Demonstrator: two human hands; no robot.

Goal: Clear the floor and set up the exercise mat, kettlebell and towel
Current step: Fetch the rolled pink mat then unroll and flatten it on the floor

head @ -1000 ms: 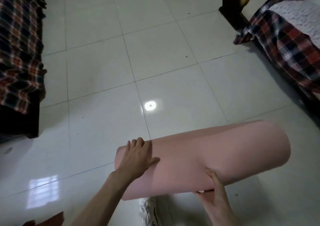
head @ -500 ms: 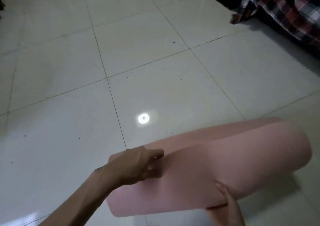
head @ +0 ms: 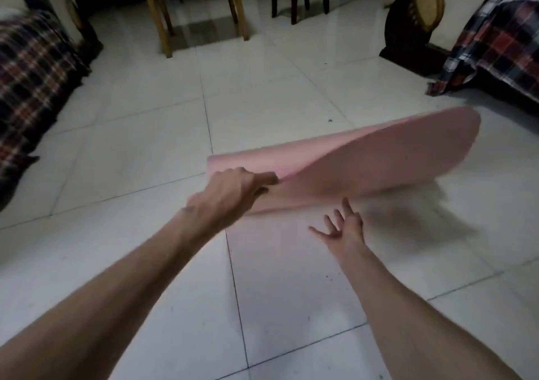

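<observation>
Gripping the left end of the pink mat (head: 364, 164) with the left hand (head: 230, 196), fingers curled shut over its edge. Holding the right hand (head: 341, 228) open, fingers spread, just under the mat's near edge, seemingly not touching. Mat hanging half-unrolled and blurred above the floor (head: 140, 152), between two plaid covers (head: 32, 70).

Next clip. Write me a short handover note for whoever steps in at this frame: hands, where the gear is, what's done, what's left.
Left hand: gripping the near left edge of the pink mat.
Right hand: open, fingers spread, just below the mat, holding nothing.
Mat: partly rolled, lifted over the tiled floor, not yet flat.
Kettlebell and towel: not in view.
Done: floor in front looks clear.
Left: lay the mat flat, then bring kettlebell and towel.
</observation>
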